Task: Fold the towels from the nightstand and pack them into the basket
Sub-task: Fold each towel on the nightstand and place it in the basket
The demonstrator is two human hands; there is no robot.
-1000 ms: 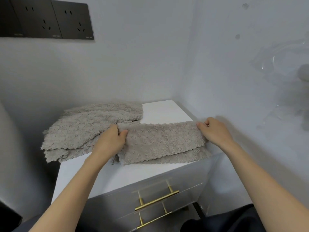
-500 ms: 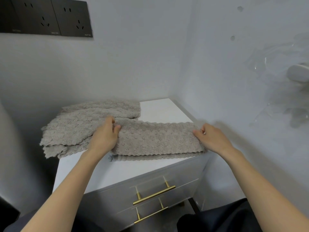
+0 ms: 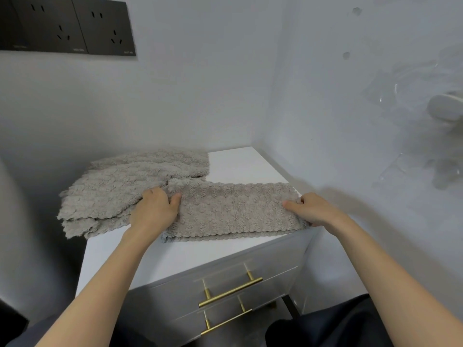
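Folded towel [image 3: 233,211] lay as a long strip along the front right of the white nightstand [image 3: 243,166] top, scalloped edge facing the camera. Hands were well apart, one at each end of it. Left hand [image 3: 155,211] gripped the left end, thumb on top of the pile fabric. Right hand [image 3: 313,209] pinched the right end at the nightstand's right edge, thumb on top, fingers tucked round the end. Remaining towels [image 3: 130,181] sat in a loose heap on the back left, overhanging the left edge and touching the strip. Two brass drawer handles [image 3: 230,291] below. Dark wall sockets [image 3: 67,23] top left.
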